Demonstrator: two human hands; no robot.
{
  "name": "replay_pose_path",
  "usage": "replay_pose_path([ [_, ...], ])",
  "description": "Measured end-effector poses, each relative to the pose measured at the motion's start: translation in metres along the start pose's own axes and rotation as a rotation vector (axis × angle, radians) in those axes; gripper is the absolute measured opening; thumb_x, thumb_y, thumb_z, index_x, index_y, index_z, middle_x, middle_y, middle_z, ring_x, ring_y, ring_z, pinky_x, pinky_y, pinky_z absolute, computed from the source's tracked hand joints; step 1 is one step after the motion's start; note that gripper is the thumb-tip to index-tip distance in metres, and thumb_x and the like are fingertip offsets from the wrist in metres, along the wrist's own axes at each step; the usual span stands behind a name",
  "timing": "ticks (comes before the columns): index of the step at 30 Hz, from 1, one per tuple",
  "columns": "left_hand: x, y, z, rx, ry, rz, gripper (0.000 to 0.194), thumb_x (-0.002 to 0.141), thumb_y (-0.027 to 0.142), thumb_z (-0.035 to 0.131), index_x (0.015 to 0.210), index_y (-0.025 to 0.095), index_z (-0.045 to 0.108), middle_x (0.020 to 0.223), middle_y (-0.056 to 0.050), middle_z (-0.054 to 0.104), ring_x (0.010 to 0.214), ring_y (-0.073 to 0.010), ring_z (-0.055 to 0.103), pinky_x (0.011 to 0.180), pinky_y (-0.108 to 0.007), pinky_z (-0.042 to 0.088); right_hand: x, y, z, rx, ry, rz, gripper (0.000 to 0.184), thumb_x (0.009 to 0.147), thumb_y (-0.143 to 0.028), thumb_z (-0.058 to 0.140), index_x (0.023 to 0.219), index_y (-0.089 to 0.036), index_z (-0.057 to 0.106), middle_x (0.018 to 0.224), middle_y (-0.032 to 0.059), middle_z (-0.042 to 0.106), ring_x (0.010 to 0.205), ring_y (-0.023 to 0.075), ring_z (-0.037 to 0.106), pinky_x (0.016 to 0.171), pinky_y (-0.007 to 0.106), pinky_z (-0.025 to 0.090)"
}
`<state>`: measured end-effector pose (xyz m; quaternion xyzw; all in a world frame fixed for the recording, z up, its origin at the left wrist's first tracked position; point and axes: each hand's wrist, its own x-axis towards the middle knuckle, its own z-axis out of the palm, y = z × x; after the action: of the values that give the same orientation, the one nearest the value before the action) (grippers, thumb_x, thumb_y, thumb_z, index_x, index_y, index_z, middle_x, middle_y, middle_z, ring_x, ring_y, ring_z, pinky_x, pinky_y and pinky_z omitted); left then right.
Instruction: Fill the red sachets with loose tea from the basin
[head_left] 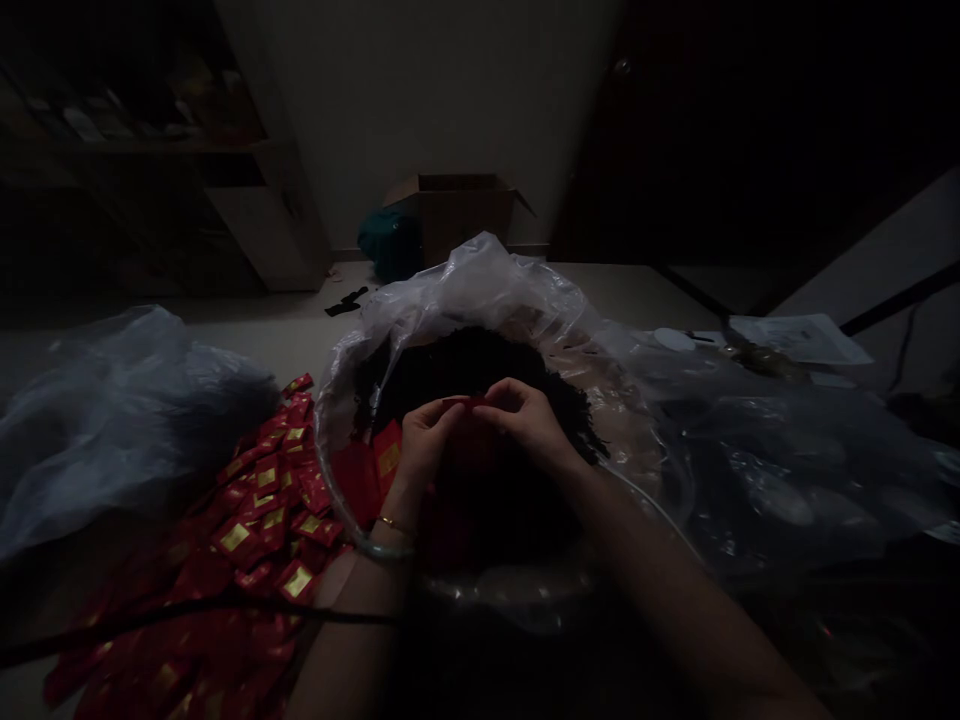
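Note:
Both my hands are raised over a round basin (pixel 654 508) lined with clear plastic. A heap of dark, loose, leaf-like material (pixel 450 362) fills much of it. My left hand (pixel 427 432) pinches one end of the upper edge of a small red packet (pixel 471 428). The other end is pinched between the thumb and fingers of my right hand (pixel 529 420). Shadow hides the packet's lower part. Inside the basin's left side, flat red packets (pixel 358 478) with gold on them lean beside my left wrist.
Many filled red packets (pixel 262 520) with gold labels are piled left of the basin. Behind them sits a bulky plastic bag (pixel 135 420). More clear plastic (pixel 787 470) lies at the right. An open cardboard box (pixel 469 215) and a teal bag (pixel 391 243) stand against the wall.

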<state>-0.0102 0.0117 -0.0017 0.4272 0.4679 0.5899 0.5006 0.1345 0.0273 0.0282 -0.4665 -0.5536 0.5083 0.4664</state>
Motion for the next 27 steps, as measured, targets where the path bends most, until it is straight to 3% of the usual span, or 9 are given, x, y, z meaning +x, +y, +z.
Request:
replay_pose_path([
  [4, -0.001, 0.002, 0.002, 0.010, 0.019, 0.007, 0.024, 0.066, 0.033, 0.071, 0.081, 0.015, 0.075, 0.080, -0.006, 0.075, 0.077, -0.0200, 0.067, 0.070, -0.028, 0.051, -0.001, 0.005, 0.004, -0.110, 0.106, -0.146, 0.027, 0.058, -0.038, 0.075, 0.068, -0.019, 0.058, 0.066, -0.0012, 0.060, 0.064, 0.0143, 0.055, 0.063, 0.027, 0.046],
  [10, 0.000, 0.000, 0.001, -0.015, -0.005, 0.040, 0.025, 0.067, 0.037, 0.070, 0.079, 0.016, 0.076, 0.080, -0.006, 0.075, 0.078, -0.0204, 0.067, 0.071, -0.028, 0.051, 0.000, 0.008, 0.001, -0.086, 0.044, -0.139, 0.022, 0.059, -0.036, 0.074, 0.064, -0.018, 0.063, 0.081, 0.0043, 0.068, 0.078, 0.0196, 0.062, 0.077, 0.034, 0.048],
  [17, -0.002, 0.001, 0.003, 0.004, 0.002, 0.042, 0.025, 0.069, 0.037, 0.068, 0.080, 0.015, 0.076, 0.073, -0.003, 0.074, 0.064, -0.0151, 0.063, 0.060, -0.024, 0.047, 0.001, 0.004, -0.001, -0.053, 0.095, -0.188, 0.021, 0.060, -0.033, 0.072, 0.052, -0.018, 0.059, 0.071, 0.0035, 0.065, 0.068, 0.0173, 0.060, 0.068, 0.032, 0.047],
  [23, -0.003, 0.004, 0.004, 0.073, 0.050, -0.002, 0.021, 0.064, 0.033, 0.072, 0.075, 0.015, 0.075, 0.072, -0.004, 0.074, 0.067, -0.0180, 0.065, 0.064, -0.026, 0.049, 0.005, 0.002, -0.005, -0.048, 0.088, -0.080, 0.022, 0.052, -0.031, 0.076, 0.055, -0.017, 0.059, 0.064, 0.0006, 0.062, 0.062, 0.0145, 0.056, 0.063, 0.029, 0.045],
  [27, -0.001, 0.005, 0.003, 0.111, 0.009, -0.026, 0.022, 0.058, 0.030, 0.076, 0.075, 0.016, 0.076, 0.077, -0.006, 0.075, 0.074, -0.0198, 0.066, 0.071, -0.028, 0.050, 0.004, -0.001, -0.011, -0.008, 0.061, 0.022, 0.031, 0.046, -0.029, 0.079, 0.071, -0.017, 0.064, 0.062, -0.0033, 0.060, 0.061, 0.0128, 0.056, 0.062, 0.027, 0.044],
])
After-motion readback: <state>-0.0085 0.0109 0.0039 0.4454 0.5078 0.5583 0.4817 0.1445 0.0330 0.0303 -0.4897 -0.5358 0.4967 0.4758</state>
